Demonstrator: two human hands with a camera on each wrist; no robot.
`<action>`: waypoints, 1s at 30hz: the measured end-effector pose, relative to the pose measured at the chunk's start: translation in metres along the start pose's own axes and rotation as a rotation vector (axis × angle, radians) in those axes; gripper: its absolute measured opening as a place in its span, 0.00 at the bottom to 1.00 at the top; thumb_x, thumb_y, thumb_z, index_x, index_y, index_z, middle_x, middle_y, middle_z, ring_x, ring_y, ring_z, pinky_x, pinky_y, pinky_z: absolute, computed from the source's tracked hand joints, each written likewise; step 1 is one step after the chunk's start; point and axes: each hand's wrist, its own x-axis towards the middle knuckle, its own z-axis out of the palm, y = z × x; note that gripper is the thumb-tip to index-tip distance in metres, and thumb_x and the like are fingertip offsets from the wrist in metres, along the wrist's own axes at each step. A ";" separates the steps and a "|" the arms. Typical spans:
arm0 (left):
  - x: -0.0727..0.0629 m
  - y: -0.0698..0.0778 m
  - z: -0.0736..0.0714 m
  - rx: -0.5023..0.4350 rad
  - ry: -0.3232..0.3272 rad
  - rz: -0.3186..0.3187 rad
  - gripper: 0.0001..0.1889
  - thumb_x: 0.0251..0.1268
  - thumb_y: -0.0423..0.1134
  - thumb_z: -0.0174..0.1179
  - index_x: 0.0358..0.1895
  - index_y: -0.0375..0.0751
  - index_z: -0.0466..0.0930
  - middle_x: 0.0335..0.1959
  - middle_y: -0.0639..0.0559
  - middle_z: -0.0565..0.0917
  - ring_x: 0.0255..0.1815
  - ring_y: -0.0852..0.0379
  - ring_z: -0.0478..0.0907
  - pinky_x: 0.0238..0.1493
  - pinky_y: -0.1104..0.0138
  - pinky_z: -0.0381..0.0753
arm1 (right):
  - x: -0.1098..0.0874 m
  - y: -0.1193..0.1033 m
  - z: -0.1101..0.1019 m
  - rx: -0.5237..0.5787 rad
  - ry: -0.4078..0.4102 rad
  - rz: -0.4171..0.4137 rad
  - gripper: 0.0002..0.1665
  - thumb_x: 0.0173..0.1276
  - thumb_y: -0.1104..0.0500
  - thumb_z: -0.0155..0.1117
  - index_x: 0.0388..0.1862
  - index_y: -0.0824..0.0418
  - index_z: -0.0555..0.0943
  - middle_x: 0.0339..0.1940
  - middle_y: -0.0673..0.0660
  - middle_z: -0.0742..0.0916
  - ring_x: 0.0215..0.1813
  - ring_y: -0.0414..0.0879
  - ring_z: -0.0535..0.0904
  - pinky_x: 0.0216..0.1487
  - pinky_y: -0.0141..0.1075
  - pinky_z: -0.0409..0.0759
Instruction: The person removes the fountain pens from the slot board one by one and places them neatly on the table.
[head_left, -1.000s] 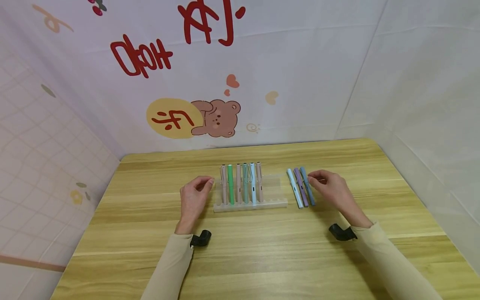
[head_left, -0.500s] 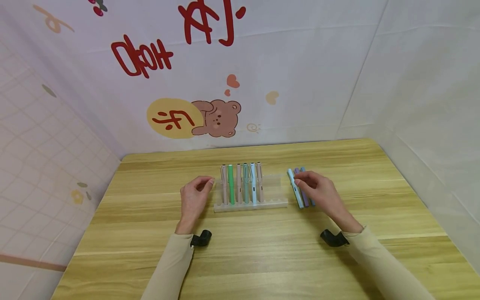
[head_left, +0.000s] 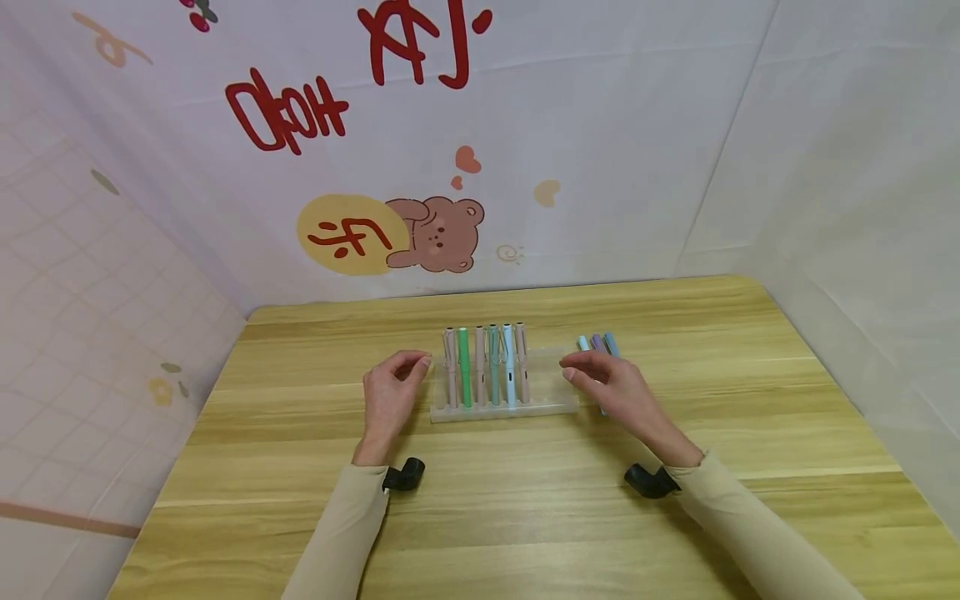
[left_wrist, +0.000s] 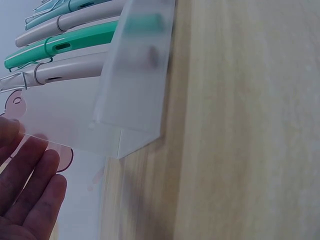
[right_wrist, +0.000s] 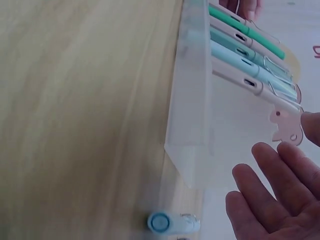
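A clear plastic pen stand (head_left: 551,385) holds several upright pens, among them a green pen (head_left: 465,367) and a light blue pen (head_left: 510,367). My left hand (head_left: 390,396) pinches the upper left edge of its back panel, thumb in front and fingertips behind. At the stand's right end is my right hand (head_left: 618,396), thumb and index finger apart beside the panel's edge and holding no pen. In the right wrist view its fingers (right_wrist: 275,175) are extended near the back panel (right_wrist: 235,130). The left wrist view shows the green pen (left_wrist: 75,41) slanting above the stand's ledge (left_wrist: 135,85).
Right of the stand, partly hidden behind my right hand, lie a light blue pen (head_left: 583,342), a purple pen (head_left: 597,342) and a dark blue pen (head_left: 612,343). The wooden table (head_left: 480,500) meets a printed white curtain (head_left: 600,233) at its back edge.
My right hand has moved left from beside the loose pens, passing over them, to the stand's right edge. My left hand has kept its place on the stand's left edge.
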 end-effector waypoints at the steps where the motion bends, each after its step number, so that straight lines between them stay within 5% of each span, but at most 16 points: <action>1: 0.000 0.000 0.000 0.001 0.001 0.000 0.07 0.71 0.39 0.68 0.43 0.39 0.91 0.41 0.47 0.91 0.40 0.52 0.87 0.43 0.66 0.81 | 0.001 0.000 0.001 0.003 -0.007 -0.006 0.20 0.78 0.49 0.65 0.58 0.60 0.85 0.55 0.56 0.89 0.57 0.52 0.85 0.59 0.49 0.81; 12: 0.001 -0.002 0.000 0.017 0.010 0.015 0.07 0.71 0.39 0.68 0.43 0.39 0.91 0.40 0.47 0.91 0.39 0.53 0.87 0.43 0.63 0.81 | 0.011 -0.005 0.020 0.020 -0.046 -0.069 0.20 0.75 0.52 0.68 0.58 0.63 0.85 0.53 0.57 0.90 0.56 0.53 0.86 0.57 0.47 0.83; 30: 0.002 0.001 0.000 0.020 0.001 -0.001 0.08 0.71 0.38 0.68 0.43 0.38 0.91 0.41 0.46 0.91 0.41 0.52 0.87 0.45 0.60 0.82 | 0.023 -0.013 0.044 0.025 -0.080 -0.011 0.21 0.74 0.57 0.70 0.61 0.65 0.82 0.51 0.59 0.90 0.52 0.52 0.87 0.55 0.47 0.84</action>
